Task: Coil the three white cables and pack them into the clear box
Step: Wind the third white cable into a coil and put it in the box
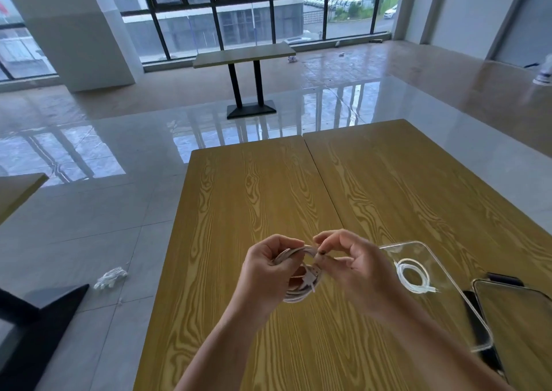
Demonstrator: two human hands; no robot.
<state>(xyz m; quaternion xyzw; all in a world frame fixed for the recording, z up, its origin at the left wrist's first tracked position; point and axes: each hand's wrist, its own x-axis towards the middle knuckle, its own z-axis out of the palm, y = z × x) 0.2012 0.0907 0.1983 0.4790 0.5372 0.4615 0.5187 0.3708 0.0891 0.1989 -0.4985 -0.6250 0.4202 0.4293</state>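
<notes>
A coiled white cable [298, 289] hangs above the wooden table [268, 193] between both hands. My left hand [265, 271] grips the coil's left side with curled fingers. My right hand [355, 262] pinches the cable at the coil's top right. The clear box [466, 316] lies on the table just right of my right hand. Inside it rests a second coiled white cable [413, 275]. No third cable is in view.
A phone [519, 328] lies at the right edge by the box, with a dark object [504, 278] behind it. The table's left edge drops to a tiled floor with a white glove [110, 277]. Another table [243, 54] stands far back by the windows.
</notes>
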